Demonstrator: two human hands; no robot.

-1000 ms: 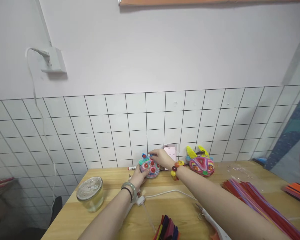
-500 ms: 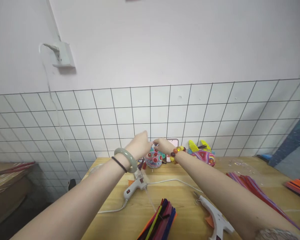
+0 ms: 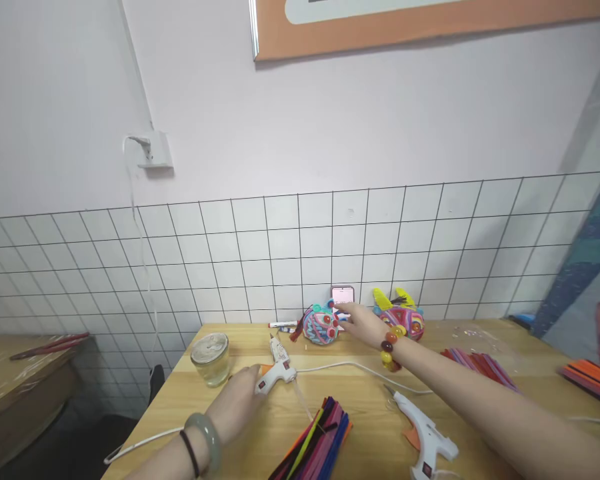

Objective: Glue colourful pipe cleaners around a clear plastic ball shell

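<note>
A round craft piece [image 3: 321, 325], wrapped in blue, pink and white strands with red dots and a dark red tassel, sits near the wall. My right hand [image 3: 365, 325] is at its right side, thumb and forefinger apart; whether the fingertips touch it is unclear. My left hand [image 3: 243, 397] closes round the lower handle of a white hot glue gun [image 3: 281, 371] lying on the table; its fingers are partly hidden and a little blurred. A bundle of coloured pipe cleaners [image 3: 313, 443] lies in front, between my arms.
A glass jar [image 3: 211, 360] stands left. A phone [image 3: 343, 295] leans on the wall. A second craft piece [image 3: 403, 320] with yellow ears sits right, behind my right wrist. Another glue gun [image 3: 425, 430] lies right, near more pipe cleaners [image 3: 480, 367]. White cords cross the table.
My hands have come apart; the left moved down to the glue gun, the right stayed by the round craft piece, which now faces right. My view shifted, bringing the jar into sight.
</note>
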